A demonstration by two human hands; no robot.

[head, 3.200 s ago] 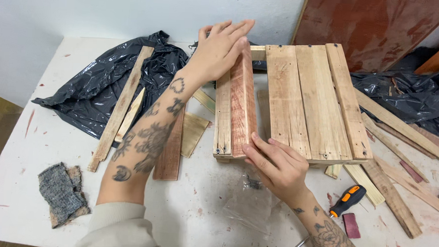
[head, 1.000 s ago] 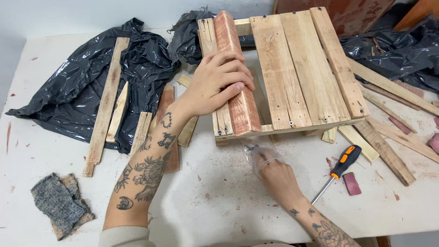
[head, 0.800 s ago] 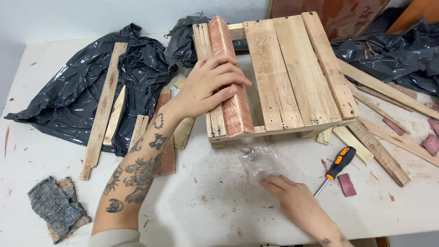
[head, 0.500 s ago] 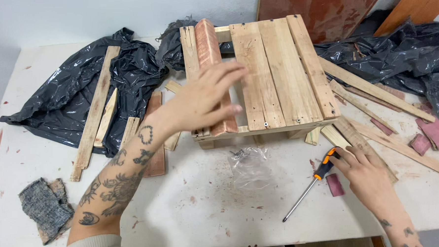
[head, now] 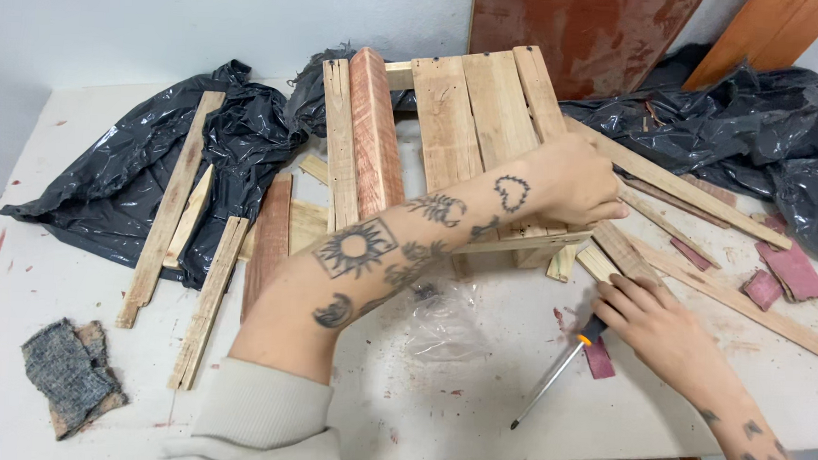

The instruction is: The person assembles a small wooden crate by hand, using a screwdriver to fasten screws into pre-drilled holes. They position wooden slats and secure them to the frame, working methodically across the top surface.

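A slatted wooden crate [head: 450, 121] lies on the white table [head: 438, 415], with one reddish slat [head: 375, 132] among its pale ones. My left hand [head: 577, 180] reaches across and curls over the crate's front right corner. My right hand [head: 655, 316] lies on the table just right of that corner, closed over the orange and black handle of a screwdriver [head: 559, 375]. The screwdriver's shaft points toward the table's front edge. A crumpled clear plastic bag [head: 442, 319] lies under my left forearm.
Black plastic sheets lie at the left [head: 107, 185] and at the back right [head: 753, 135]. Loose slats [head: 166, 210] and a reddish slat [head: 268, 242] sit left of the crate, long strips [head: 705, 192] to its right. There is a grey rough scrap [head: 72, 376] and red sandpaper pieces [head: 793, 270].
My left hand left the reddish slat and crossed to the crate's right front corner. My right hand moved from the plastic bag to the screwdriver and closed on its handle.
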